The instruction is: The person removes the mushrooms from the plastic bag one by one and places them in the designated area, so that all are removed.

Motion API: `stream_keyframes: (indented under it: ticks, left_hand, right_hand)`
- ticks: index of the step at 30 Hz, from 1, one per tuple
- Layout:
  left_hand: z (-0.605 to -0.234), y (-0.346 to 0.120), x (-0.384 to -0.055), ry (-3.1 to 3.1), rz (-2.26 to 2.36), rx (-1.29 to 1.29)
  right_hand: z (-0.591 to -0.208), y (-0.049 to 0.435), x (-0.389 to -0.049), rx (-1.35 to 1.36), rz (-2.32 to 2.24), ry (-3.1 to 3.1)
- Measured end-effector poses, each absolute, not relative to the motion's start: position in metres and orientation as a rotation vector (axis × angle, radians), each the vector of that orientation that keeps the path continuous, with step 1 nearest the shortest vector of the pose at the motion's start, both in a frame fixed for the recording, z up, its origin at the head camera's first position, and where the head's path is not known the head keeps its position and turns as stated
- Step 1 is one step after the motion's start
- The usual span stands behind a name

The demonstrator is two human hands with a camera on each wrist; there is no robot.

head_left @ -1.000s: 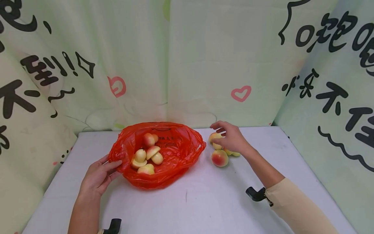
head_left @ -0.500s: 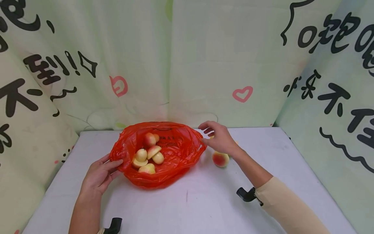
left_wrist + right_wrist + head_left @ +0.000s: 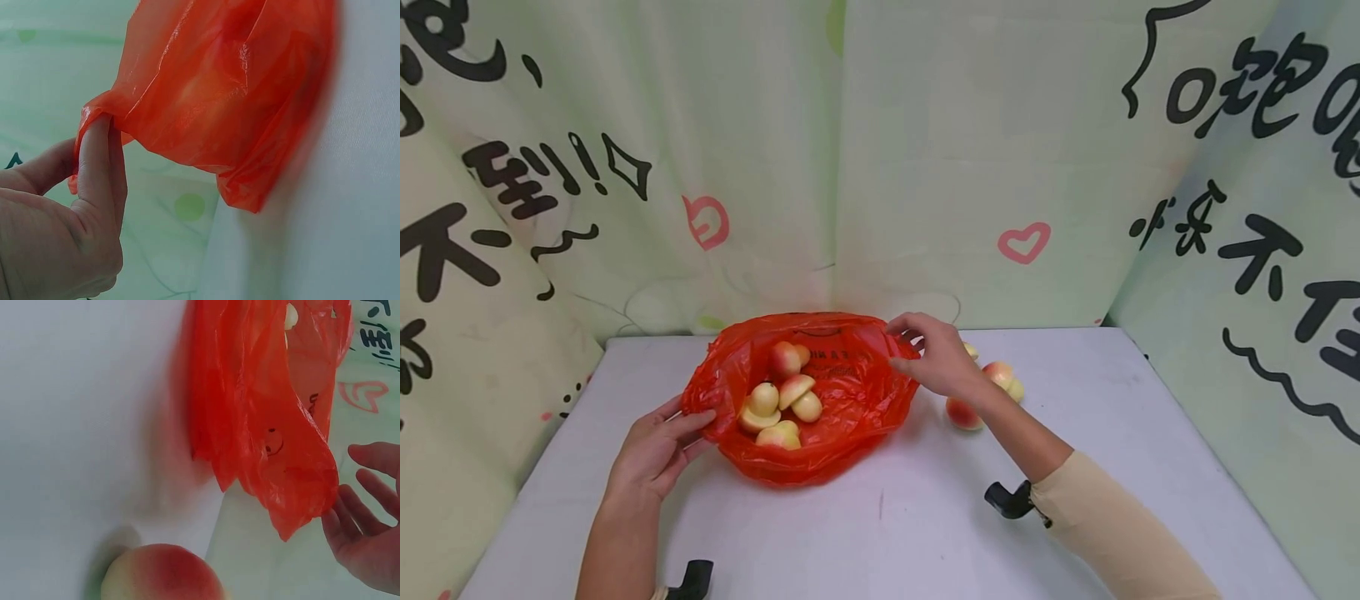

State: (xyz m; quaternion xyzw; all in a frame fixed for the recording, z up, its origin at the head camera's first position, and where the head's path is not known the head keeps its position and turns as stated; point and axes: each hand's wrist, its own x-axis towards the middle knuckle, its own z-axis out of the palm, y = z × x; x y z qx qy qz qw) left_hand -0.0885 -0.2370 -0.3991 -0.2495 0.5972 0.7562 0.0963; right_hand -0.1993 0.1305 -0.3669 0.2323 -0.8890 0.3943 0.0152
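A red plastic bag point(image 3: 857, 408) lies with its mouth open on the table, several red-and-yellow and pale yellow fruit-like pieces point(image 3: 784, 360) inside. My left hand point(image 3: 651, 450) pinches the bag's left edge; in the left wrist view its thumb and fingers point(image 3: 94, 162) hold the folded plastic. At the right rim is my right hand point(image 3: 943, 358), fingers spread and loosely bent, a fingertip right at the plastic in the right wrist view. A red-and-yellow round fruit like a peach point(image 3: 162, 575) lies outside the bag, below that hand.
More yellow-red fruit pieces point(image 3: 1000, 375) lie right of the bag, partly behind the right forearm. The white table point(image 3: 865, 542) is backed by light green curtains point(image 3: 917, 167) with black writing and pink hearts. Black wrist mounts point(image 3: 1009, 500) are on both arms.
My right hand has moved left from over the loose fruit pieces to the bag's right rim, uncovering some of them. The left hand keeps its hold on the bag.
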Motion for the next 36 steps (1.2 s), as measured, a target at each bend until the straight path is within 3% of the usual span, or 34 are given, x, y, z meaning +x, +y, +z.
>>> stream_keyframes:
  ticks: [16,36]
  left_hand:
    - [-0.402,-0.238,-0.089,1.780,2.234,-0.750]
    - [-0.400,-0.238,-0.089,1.788,2.236,-0.726]
  right_hand:
    - [-0.365,0.101,-0.203,0.754,1.309,-2.739]
    - [-0.392,0.047,-0.203,1.121,1.227,-2.870]
